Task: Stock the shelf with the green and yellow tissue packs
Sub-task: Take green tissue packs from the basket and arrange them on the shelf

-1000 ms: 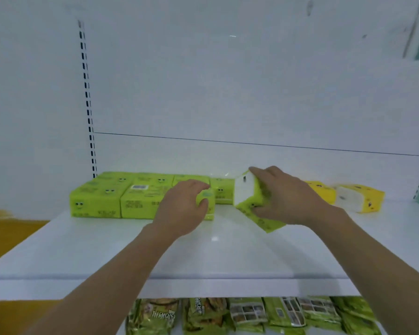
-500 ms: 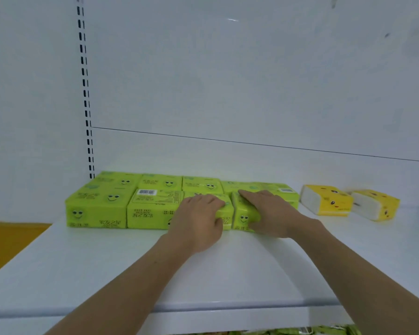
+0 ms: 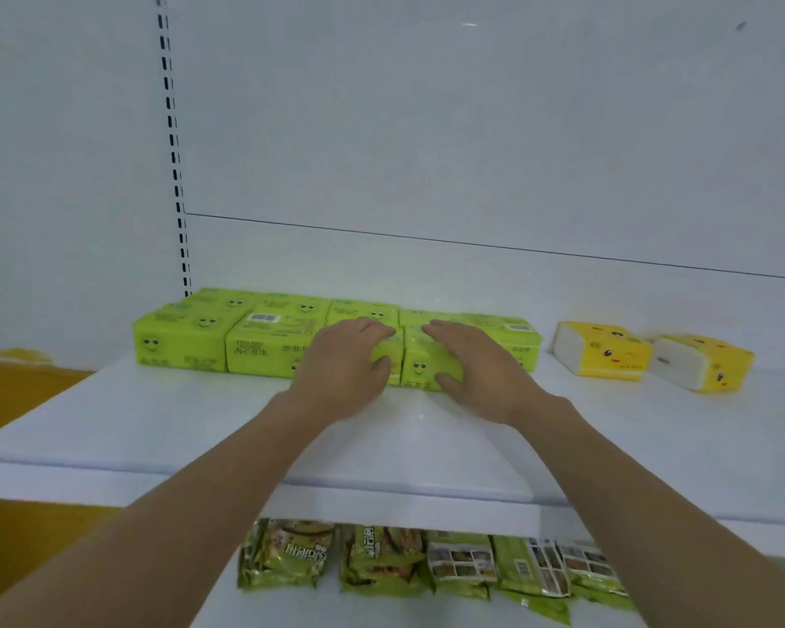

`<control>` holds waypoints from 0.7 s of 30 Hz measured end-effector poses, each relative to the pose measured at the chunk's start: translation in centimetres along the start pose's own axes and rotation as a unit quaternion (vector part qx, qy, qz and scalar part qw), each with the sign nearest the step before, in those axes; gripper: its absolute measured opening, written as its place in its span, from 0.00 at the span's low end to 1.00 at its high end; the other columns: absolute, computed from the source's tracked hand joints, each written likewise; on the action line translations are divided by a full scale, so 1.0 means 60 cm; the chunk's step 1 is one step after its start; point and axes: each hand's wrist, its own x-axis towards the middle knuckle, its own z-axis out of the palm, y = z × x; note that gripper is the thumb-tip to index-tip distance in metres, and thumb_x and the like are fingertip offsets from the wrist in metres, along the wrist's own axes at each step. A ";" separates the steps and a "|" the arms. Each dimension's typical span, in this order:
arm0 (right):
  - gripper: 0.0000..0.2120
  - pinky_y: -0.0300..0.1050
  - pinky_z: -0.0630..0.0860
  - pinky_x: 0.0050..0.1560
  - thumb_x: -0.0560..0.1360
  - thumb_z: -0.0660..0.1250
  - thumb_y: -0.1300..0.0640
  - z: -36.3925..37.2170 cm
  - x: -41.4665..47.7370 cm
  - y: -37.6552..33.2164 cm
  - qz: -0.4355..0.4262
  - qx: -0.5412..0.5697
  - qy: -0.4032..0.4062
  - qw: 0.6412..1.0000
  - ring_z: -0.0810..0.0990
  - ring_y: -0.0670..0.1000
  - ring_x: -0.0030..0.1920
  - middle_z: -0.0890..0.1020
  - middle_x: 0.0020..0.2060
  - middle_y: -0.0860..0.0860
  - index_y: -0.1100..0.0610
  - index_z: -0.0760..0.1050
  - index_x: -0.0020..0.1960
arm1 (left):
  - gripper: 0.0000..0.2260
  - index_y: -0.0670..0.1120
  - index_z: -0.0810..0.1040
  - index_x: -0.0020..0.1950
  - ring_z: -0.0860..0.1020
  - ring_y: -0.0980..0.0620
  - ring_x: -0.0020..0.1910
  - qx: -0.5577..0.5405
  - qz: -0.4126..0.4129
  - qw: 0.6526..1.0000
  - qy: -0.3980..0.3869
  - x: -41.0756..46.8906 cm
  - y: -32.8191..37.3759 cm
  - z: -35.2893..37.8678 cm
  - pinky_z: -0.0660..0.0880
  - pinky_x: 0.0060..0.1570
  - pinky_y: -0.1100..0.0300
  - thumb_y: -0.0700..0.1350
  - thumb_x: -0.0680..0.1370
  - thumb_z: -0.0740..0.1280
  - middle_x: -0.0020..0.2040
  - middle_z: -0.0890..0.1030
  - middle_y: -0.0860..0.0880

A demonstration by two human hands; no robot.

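Lime-green tissue packs [image 3: 180,337] printed with small cartoon smiling faces, one showing a barcode label on top, sit in two tight rows at the back left of the white shelf [image 3: 155,423]. The left hand [image 3: 343,369] and right hand [image 3: 481,369] each rest on a neighbouring front-row pack, fingers laid fairly flat across the top, thumbs against the front face. Two yellow tissue packs [image 3: 608,351] with white ends lie askew to the right. Green snack bags [image 3: 381,559] lie on the shelf below
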 end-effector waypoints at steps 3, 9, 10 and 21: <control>0.26 0.35 0.57 0.68 0.75 0.69 0.58 -0.009 -0.069 -0.009 -0.036 0.089 0.066 0.993 0.67 0.51 0.70 0.70 0.70 0.50 0.53 0.67 0.71 | 0.17 0.49 0.77 0.63 0.74 0.50 0.62 -0.094 -0.045 0.994 0.047 -0.051 0.073 -0.003 0.66 0.61 0.62 0.50 0.76 0.62 0.61 0.79 0.50; 0.17 0.33 0.74 0.55 0.77 0.65 0.65 -0.037 -0.269 -0.048 0.024 0.371 0.173 0.912 0.77 0.40 0.58 0.79 0.58 0.45 0.52 0.76 0.63 | 0.13 0.54 0.77 0.61 0.75 0.64 0.58 -0.291 -0.147 0.938 0.114 -0.219 0.208 -0.002 0.71 0.59 0.66 0.42 0.79 0.64 0.58 0.79 0.60; 0.16 0.31 0.74 0.53 0.77 0.64 0.66 -0.038 -0.303 -0.053 0.020 0.389 0.173 0.904 0.78 0.40 0.58 0.80 0.57 0.45 0.53 0.76 0.62 | 0.12 0.52 0.78 0.61 0.76 0.63 0.57 -0.313 -0.150 0.931 0.116 -0.250 0.226 0.002 0.73 0.58 0.65 0.41 0.79 0.65 0.57 0.80 0.59; 0.17 0.36 0.76 0.53 0.78 0.64 0.63 0.260 -0.599 0.009 0.210 0.374 -0.099 0.898 0.78 0.38 0.55 0.79 0.56 0.42 0.44 0.75 0.59 | 0.11 0.53 0.80 0.56 0.79 0.61 0.52 -0.412 -0.385 0.822 -0.083 -0.542 0.247 0.267 0.73 0.51 0.67 0.40 0.78 0.65 0.52 0.83 0.57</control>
